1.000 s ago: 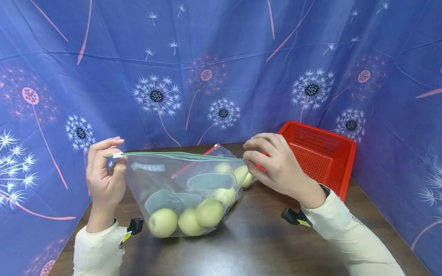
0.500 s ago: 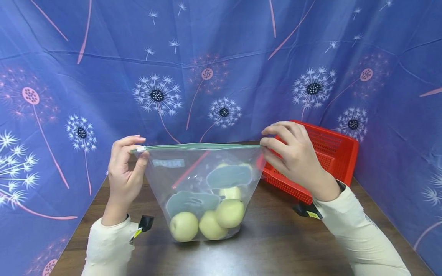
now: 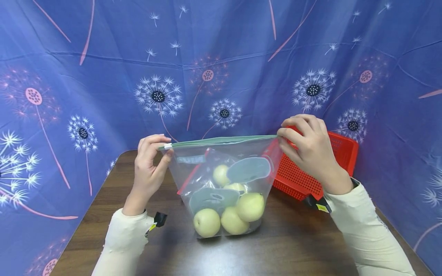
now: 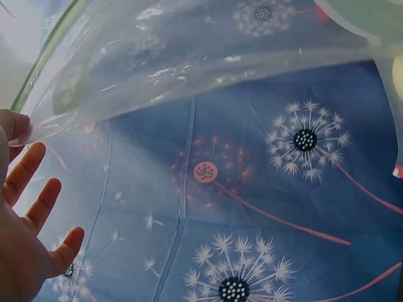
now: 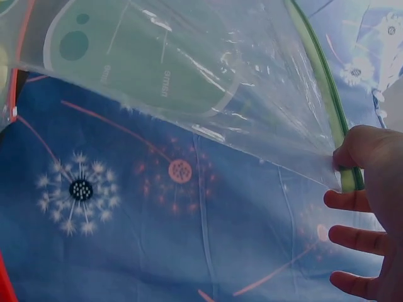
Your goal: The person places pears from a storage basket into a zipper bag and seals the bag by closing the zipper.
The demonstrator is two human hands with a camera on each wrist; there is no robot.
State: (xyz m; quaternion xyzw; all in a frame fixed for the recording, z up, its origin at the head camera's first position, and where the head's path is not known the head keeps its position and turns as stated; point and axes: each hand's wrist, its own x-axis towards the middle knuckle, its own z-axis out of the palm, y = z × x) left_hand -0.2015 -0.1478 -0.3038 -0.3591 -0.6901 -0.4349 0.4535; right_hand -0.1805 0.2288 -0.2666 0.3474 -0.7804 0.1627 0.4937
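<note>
A clear slider zip bag [image 3: 248, 168] with a green zip strip stretches between my hands, mouth up. Several pale green round fruits, perhaps pears [image 3: 207, 222], lie in its bottom, at or just above the table. At the top left corner my left hand [image 3: 148, 168] pinches the strip between thumb and fingers, by the white slider [image 3: 168, 146]. My right hand [image 3: 310, 149] pinches the opposite top corner. In the right wrist view, the thumb and forefinger hold the green strip [image 5: 327, 88] while the other fingers stick out. Seen through the bag is a second one with a red strip [image 3: 191, 178].
Behind my right hand, a red plastic basket [image 3: 293, 176] stands on the brown wooden table [image 3: 117, 195]. More pale fruit [image 3: 221, 175] shows behind the green-strip bag. A blue dandelion-print cloth [image 3: 248, 42] encloses the table at the back and sides.
Both hands have moved right with the green-strip bag, the right hand also rising. The bag now hangs squarer, in front of the red-strip one. Both grips stay the same.
</note>
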